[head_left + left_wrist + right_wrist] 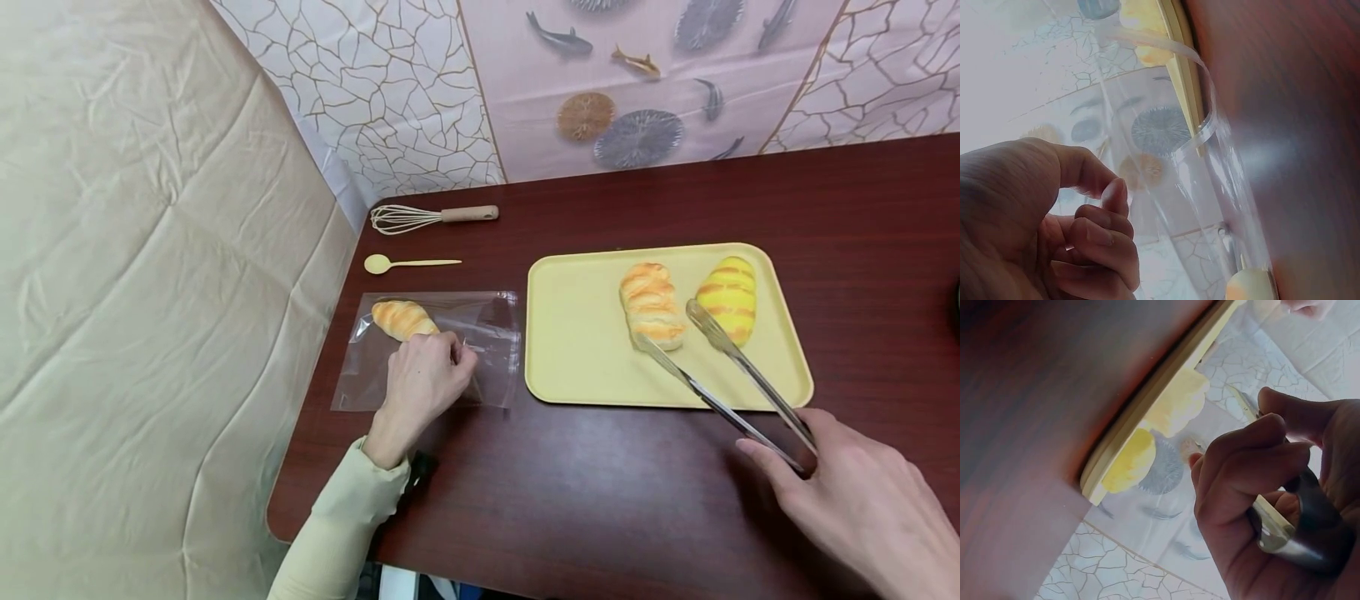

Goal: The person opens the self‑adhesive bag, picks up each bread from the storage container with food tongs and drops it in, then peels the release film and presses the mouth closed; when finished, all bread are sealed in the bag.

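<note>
My left hand (423,375) pinches a clear plastic bag (491,325) lying on the table; the bag's film rises beside the fingertips in the left wrist view. One golden-striped bread roll (402,319) lies inside the bag, past the knuckles. With my right hand (862,479) I grip metal tongs (757,392), their arms spread apart. The tong tips stand on either side of an orange-and-cream bread (650,302) on the yellow tray (573,333); contact cannot be told. A yellow striped bread (731,300) lies to its right, close to one tip.
A whisk (435,217) with a wooden handle and a small yellow spoon (412,263) lie at the back left, behind the bag. Patterned cloth (405,83) hangs behind the dark wooden table (570,483). A beige cloth (150,333) covers the left side.
</note>
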